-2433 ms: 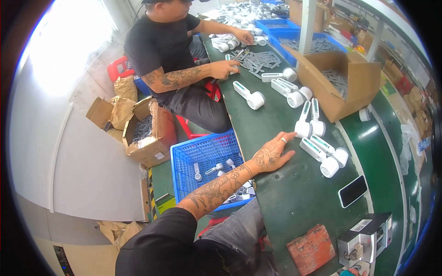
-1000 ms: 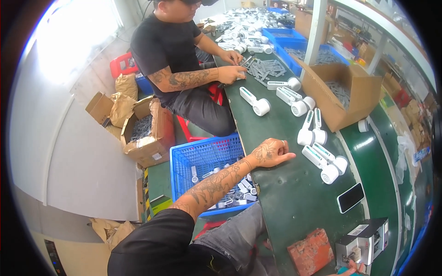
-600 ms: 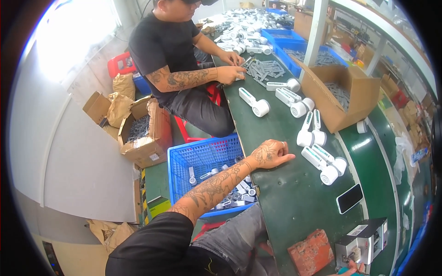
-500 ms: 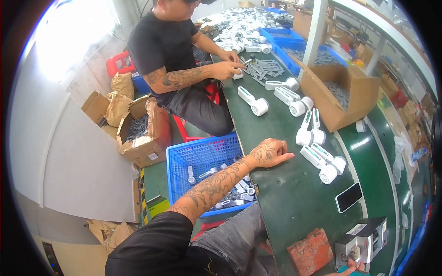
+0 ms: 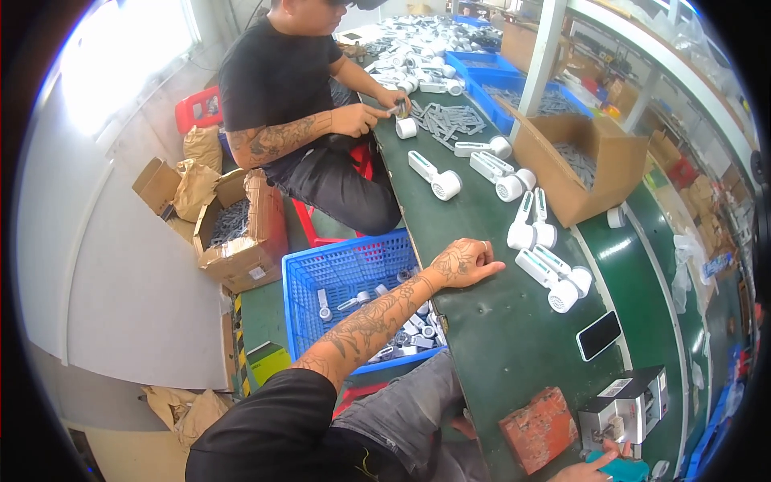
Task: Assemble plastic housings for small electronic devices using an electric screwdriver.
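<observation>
My left hand (image 5: 466, 263) rests on the green worktable (image 5: 482, 337), its fingers curled in and the thumb side toward two white handheld shower heads (image 5: 554, 277). Nothing shows in it. At the lower edge my right hand (image 5: 585, 471) is partly cut off, its fingers closed on a teal object (image 5: 625, 469) whose kind I cannot make out. Just beyond it stands a silver-and-black boxy device (image 5: 614, 418). A worn reddish block (image 5: 540, 430) lies left of the device, and a phone (image 5: 599, 336) lies farther up the table.
A blue crate (image 5: 301, 301) with white and grey pieces stands left of the table. Across from me a co-worker's hands (image 5: 373, 116) handle a white shower head (image 5: 406, 128). An open cardboard box (image 5: 554, 181) and grey strips (image 5: 450, 120) are on the table's far part.
My view has shifted slightly. My right hand and the teal object have moved away from the silver device's front. The left hand stays in place. The co-worker has moved a white shower head leftward.
</observation>
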{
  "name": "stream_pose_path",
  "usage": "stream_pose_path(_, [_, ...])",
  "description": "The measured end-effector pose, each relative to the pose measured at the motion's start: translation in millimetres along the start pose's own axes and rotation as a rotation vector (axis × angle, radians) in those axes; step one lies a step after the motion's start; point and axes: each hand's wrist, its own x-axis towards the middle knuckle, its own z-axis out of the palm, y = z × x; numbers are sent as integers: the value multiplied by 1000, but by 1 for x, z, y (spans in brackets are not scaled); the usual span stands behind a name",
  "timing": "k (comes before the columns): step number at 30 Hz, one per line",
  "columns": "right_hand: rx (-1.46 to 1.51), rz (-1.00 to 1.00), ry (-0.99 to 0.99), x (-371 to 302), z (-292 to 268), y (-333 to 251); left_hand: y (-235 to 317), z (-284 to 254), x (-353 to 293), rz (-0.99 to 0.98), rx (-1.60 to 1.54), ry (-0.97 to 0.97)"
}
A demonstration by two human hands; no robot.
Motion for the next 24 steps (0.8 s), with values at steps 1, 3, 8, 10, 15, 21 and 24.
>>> stream_pose_path(1, [46,15,-19,-1,-2,4,-1,0,-1,-2,-4,4])
stream_pose_path(3, [31,0,-10,-2,-4,19,-1,0,-2,-2,-13,6])
stream_pose_path(8, [22,-7,35,-4,-4,25,1,-1,-2,-2,-22,12])
stream_pose_path(10, [27,-17,78,-4,-3,27,-1,0,-2,5,-22,14])
stream_pose_path(15, [40,-21,21,-5,-7,27,-1,1,-2,6,-43,16])
stream_pose_path(21, [-48,-78,-26,0,-11,39,2,-2,-2,11,-22,28])
stream_pose_path(24, [-113,-111,-22,-2,-34,34,4,-5,1,-95,-17,-26])
